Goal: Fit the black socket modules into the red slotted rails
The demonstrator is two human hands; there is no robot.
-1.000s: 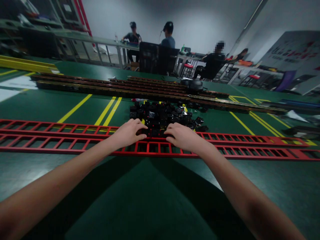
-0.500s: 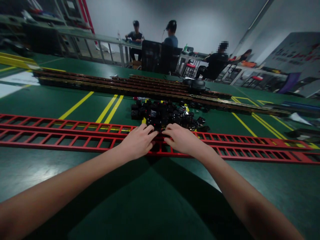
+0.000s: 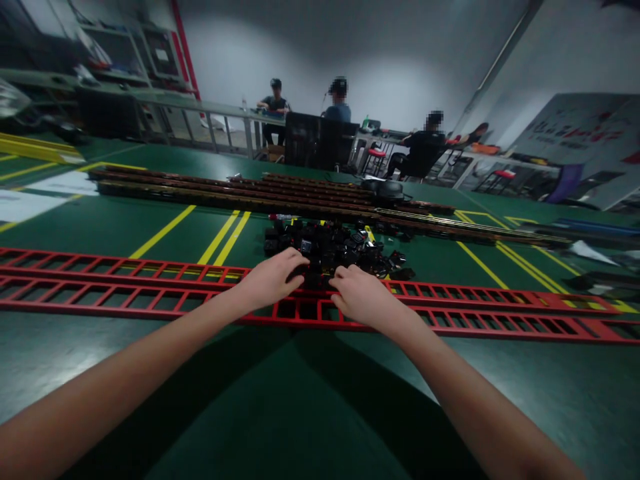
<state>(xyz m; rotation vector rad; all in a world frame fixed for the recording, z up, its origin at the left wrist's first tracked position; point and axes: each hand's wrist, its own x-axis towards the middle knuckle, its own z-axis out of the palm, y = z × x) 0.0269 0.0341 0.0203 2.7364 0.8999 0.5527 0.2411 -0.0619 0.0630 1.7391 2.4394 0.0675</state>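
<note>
So the main thing here is a pile of small black parts (image 3: 345, 248), heaped right around the hands on a green surface (image 3: 280, 413), just behind a pair of long red ladder-like strips (image 3: 475, 333) running side by side across the view. The left hand (image 3: 270, 280) comes over the strips with its fingers curled down at the near left edge of the pile, thumb a bit apart from the fingertips. The right hand (image 3: 357, 291) is doing much the same from the other side, knuckles up, fingers bent in toward the left one, and there's some black stuff between the two. Honestly can't tell if either grip has closed on a part or is just touching, too dark and small in there. Past the pile there's a bunch of long dark brown strips (image 3: 225, 193) laid roughly parallel, with a dark rounded item (image 3: 389, 190) on or right behind them. Yellow lines (image 3: 163, 231) run across the green, and some white sheets (image 3: 30, 205) lie over on the left by a yellow bar (image 3: 40, 148). Way back, a few people (image 3: 276, 105) sit at worktops near black chairs (image 3: 303, 140), in front of a pale wall (image 3: 400, 47)
</note>
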